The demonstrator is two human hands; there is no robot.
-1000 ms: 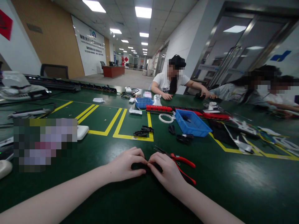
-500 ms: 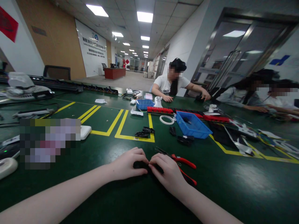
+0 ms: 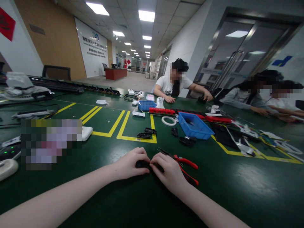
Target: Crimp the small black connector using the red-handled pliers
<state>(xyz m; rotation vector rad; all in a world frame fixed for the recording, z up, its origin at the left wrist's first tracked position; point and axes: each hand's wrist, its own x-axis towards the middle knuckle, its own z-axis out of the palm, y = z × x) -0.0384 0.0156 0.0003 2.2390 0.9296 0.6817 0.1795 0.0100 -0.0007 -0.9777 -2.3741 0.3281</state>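
Note:
My left hand (image 3: 133, 164) is curled around a small black part (image 3: 140, 164), mostly covered by the fingers, so its kind cannot be made out. Close against it, my right hand (image 3: 169, 172) is pinched shut with its fingertips meeting the left fingertips; whatever it grips is hidden. Long-nose pliers with red handles (image 3: 186, 162) lie on the green table just behind and beside my right hand, partly covered by it. Farther back, several black pieces (image 3: 144, 135) rest near the yellow tape, with more black pieces (image 3: 187, 141) to their right.
A blue bin (image 3: 196, 128) and a white tape roll (image 3: 168, 120) stand beyond the pliers. Behind them runs a red and black strip (image 3: 162, 110). A white box (image 3: 86, 133) is at left. A co-worker (image 3: 174, 82) sits across the table; others sit at right.
The view has shifted very slightly. Both hands keep almost the same pose, fingertips together, with only a small movement of the right fingers.

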